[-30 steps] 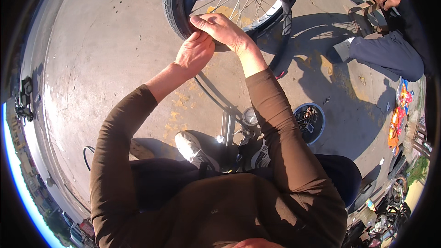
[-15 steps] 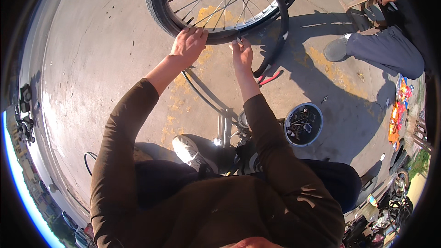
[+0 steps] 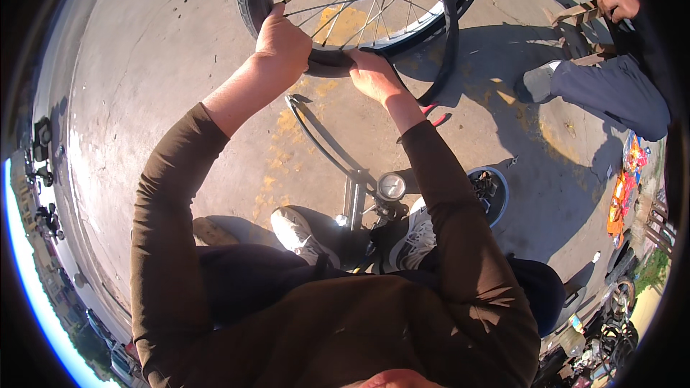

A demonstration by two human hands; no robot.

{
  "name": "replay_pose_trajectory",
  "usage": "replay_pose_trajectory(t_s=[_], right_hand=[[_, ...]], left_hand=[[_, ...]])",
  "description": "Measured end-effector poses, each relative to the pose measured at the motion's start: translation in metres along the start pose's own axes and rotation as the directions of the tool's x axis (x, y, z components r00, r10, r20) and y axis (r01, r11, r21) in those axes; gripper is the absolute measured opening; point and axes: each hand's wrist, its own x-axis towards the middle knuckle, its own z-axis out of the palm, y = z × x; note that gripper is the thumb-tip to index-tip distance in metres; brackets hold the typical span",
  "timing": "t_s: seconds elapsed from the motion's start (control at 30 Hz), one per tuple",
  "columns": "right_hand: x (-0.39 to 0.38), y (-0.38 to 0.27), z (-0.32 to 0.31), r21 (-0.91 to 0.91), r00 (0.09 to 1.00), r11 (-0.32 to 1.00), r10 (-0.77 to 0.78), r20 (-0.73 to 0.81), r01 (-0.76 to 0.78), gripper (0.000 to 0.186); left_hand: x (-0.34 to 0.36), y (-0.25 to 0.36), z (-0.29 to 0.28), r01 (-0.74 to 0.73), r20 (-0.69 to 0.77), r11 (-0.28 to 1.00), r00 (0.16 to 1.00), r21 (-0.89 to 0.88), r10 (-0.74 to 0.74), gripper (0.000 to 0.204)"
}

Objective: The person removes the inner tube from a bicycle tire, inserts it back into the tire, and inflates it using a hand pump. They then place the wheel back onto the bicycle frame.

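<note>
**At upper centre, we hold a black tyre [image 3: 253, 0]**

Our left hand [image 3: 282, 44] is curled around its lower-left edge; our right hand [image 3: 375, 76] clasps the bottom edge. Pavement [image 3: 144, 93] spreads wide across the left; a round gauge [image 3: 391, 187] sits mid-frame.

You have no legible text, label or sign in view. The tyre [image 3: 248, 0] in your grip shows no readable lettering; markings on the round gauge [image 3: 391, 186] below your grip are too small to read.
</note>
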Motion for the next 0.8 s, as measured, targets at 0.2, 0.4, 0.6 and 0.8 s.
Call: replay_pose_trajectory(t_s=[0.2,0.4,0.6,0.8], right_hand=[[-0.028,-0.019,0.003,-0.195,0.998,0.979,-0.056,-0.02,0.051,0.032],[-0.015,-0.049,-0.001,0.038,0.995,0.998,-0.049,0.081,0.046,0.022],[-0.056,-0.047,0.0,0.821,0.896,0.564,0.406,-0.182,-0.089,0.025],[-0.084,0.008,0.077,0.435,0.858,0.851,0.435,-0.272,-0.294,0.026]], left_hand=[[-0.012,0.014,0.003,-0.089,-0.155,0.995,0.983,0.047,0.095,0.028],[-0.008,0.059,0.053,-0.136,-0.546,0.991,0.829,0.018,0.123,0.009],[-0.015,0.017,0.005,-0.078,-0.19,0.996,0.978,0.045,0.085,0.022],[0.017,0.035,0.042,-0.112,-0.439,0.991,0.896,-0.074,0.068,0.032]])
